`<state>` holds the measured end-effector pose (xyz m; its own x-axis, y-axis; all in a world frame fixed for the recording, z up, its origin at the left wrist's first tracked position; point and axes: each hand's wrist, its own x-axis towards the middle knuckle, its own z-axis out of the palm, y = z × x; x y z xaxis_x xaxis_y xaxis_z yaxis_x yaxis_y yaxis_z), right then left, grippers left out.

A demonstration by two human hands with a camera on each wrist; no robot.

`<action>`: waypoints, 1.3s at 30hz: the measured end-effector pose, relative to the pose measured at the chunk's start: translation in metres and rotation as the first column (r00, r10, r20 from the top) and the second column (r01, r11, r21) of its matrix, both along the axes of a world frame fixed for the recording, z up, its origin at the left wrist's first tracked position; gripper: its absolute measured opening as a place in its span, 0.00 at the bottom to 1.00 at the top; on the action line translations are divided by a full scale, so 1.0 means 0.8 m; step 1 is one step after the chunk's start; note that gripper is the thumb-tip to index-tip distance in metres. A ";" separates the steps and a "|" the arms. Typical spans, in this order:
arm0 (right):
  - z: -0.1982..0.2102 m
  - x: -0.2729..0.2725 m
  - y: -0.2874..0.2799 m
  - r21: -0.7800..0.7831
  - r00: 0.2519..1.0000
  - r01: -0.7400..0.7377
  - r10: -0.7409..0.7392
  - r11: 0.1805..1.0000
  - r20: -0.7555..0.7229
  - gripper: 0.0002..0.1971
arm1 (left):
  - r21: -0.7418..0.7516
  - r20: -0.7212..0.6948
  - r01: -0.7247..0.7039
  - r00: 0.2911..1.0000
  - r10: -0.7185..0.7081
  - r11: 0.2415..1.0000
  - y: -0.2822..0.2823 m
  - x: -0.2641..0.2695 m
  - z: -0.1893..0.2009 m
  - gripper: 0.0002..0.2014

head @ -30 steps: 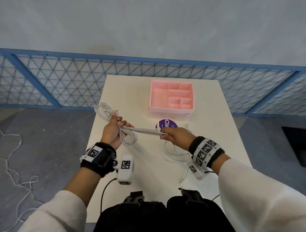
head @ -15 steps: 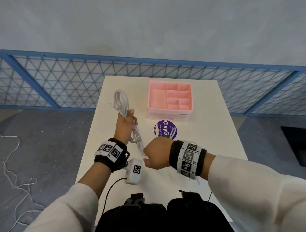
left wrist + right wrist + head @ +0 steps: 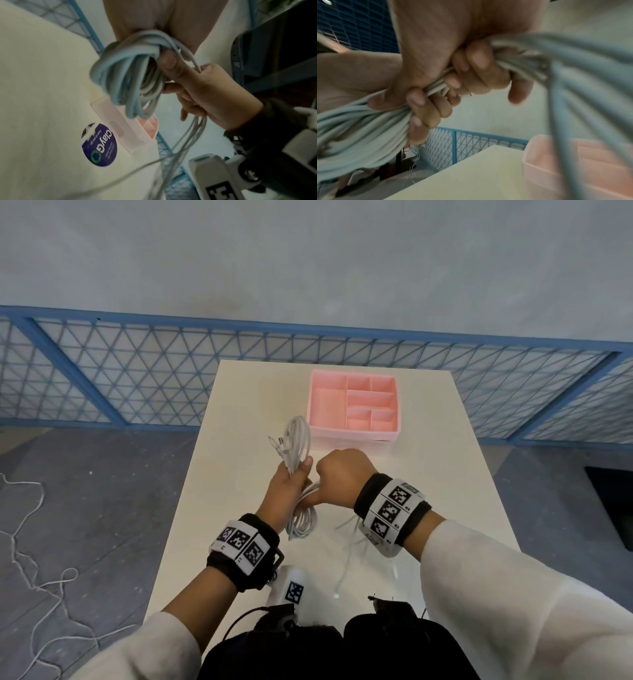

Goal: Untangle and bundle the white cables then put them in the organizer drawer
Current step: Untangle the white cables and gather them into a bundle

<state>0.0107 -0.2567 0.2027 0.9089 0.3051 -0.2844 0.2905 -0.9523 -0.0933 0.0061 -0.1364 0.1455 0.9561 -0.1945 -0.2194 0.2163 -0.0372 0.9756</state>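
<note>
Since 0.5 s ago the right hand (image 3: 339,474) swung over beside the left hand (image 3: 291,491), just short of the pink organizer (image 3: 352,436). Left fist clamps the white cable coil (image 3: 298,440); right fist pulls the tail. Mid-wrap; next, cinch it.

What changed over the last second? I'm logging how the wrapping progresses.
The right hand swung from stretching the strands out sideways to close against the left hand, passing them around the cable bundle, which the left hand turned upright. The pink organizer stayed in place, and the loose cable still lies on the table.
</note>
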 end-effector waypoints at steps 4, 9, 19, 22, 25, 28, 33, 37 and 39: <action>0.003 0.009 -0.003 0.081 0.998 0.048 -0.044 0.996 -0.055 0.27 | -0.092 0.056 0.117 0.992 -0.113 0.989 0.003 -0.003 0.012 0.09; -0.003 0.023 -0.012 0.083 0.982 0.053 -0.037 0.995 -0.186 0.16 | -0.178 -0.016 0.231 0.971 -0.237 0.957 0.010 -0.003 0.009 0.24; -0.010 0.025 -0.054 0.463 0.828 0.233 0.075 0.855 -0.556 0.12 | -0.115 -0.144 0.403 0.898 -0.416 0.908 0.029 -0.012 0.003 0.19; -0.012 0.026 -0.066 0.461 0.834 0.243 0.058 0.854 -0.548 0.10 | -0.095 -0.264 0.419 0.864 -0.429 0.903 0.042 -0.015 -0.003 0.09; -0.022 0.023 -0.079 0.425 0.839 0.248 0.026 0.870 -0.543 0.10 | -0.110 -0.336 0.373 0.858 -0.388 0.921 0.059 -0.011 0.002 0.05; -0.029 0.018 -0.100 0.417 0.831 0.347 -0.069 0.840 -0.552 0.12 | -0.082 -0.360 0.310 0.877 -0.318 0.947 0.086 -0.001 0.007 0.12; -0.045 0.018 -0.099 0.362 0.830 0.341 -0.096 0.868 -0.550 0.15 | -0.001 -0.383 0.249 0.894 -0.230 0.969 0.096 0.008 0.000 0.08; -0.060 0.016 -0.108 0.348 0.803 0.461 -0.216 0.816 -0.556 0.11 | 0.043 -0.376 0.173 0.915 -0.145 0.984 0.102 0.011 -0.013 0.08; -0.065 0.013 -0.094 0.312 0.814 0.518 -0.348 0.796 -0.465 0.13 | 0.046 -0.366 0.160 0.921 -0.132 0.986 0.095 0.008 -0.021 0.07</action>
<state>0.0213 -0.3322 0.1509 0.8234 0.0677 -0.5634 -0.2816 -0.8132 -0.5092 0.0121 -0.0602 0.1288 0.7715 -0.2963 -0.5630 0.5398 -0.1636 0.8257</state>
